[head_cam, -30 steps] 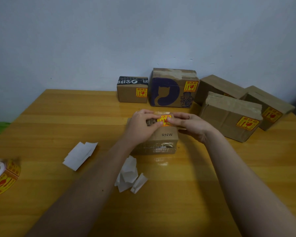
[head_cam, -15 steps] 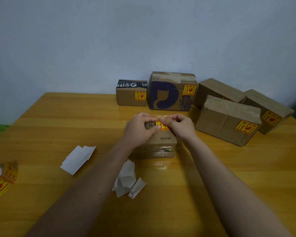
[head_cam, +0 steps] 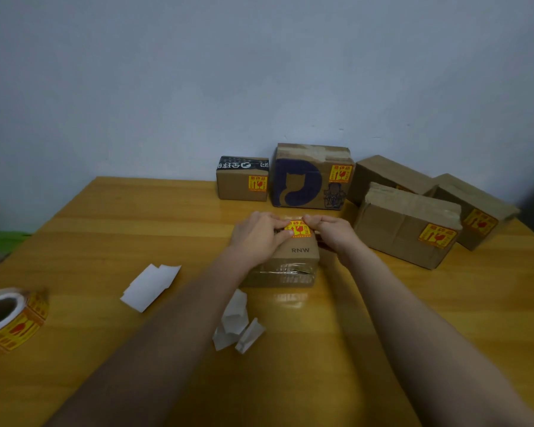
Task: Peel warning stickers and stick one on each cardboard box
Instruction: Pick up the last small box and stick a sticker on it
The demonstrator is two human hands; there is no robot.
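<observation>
A small cardboard box marked RNW (head_cam: pixel 293 257) stands in the middle of the wooden table. A yellow and red warning sticker (head_cam: pixel 298 230) lies on its top. My left hand (head_cam: pixel 256 237) rests on the box's left side with its thumb on the sticker's left edge. My right hand (head_cam: pixel 330 231) presses its fingertips on the sticker's right edge. The sticker roll (head_cam: pixel 11 318) lies at the table's left edge. Several boxes at the back carry stickers: a black-topped box (head_cam: pixel 242 183), a box with a blue cat print (head_cam: pixel 309 180) and a box at the right (head_cam: pixel 407 226).
White backing paper scraps lie left of my arms (head_cam: pixel 150 286) and between them (head_cam: pixel 236 326). Two more boxes (head_cam: pixel 386 175) (head_cam: pixel 475 208) lean together at the back right. The wall stands right behind the row of boxes.
My right hand has drawn closer in, its fingertips now on the sticker's right edge. The sticker shows more fully on the box top. My left hand has stayed in place.
</observation>
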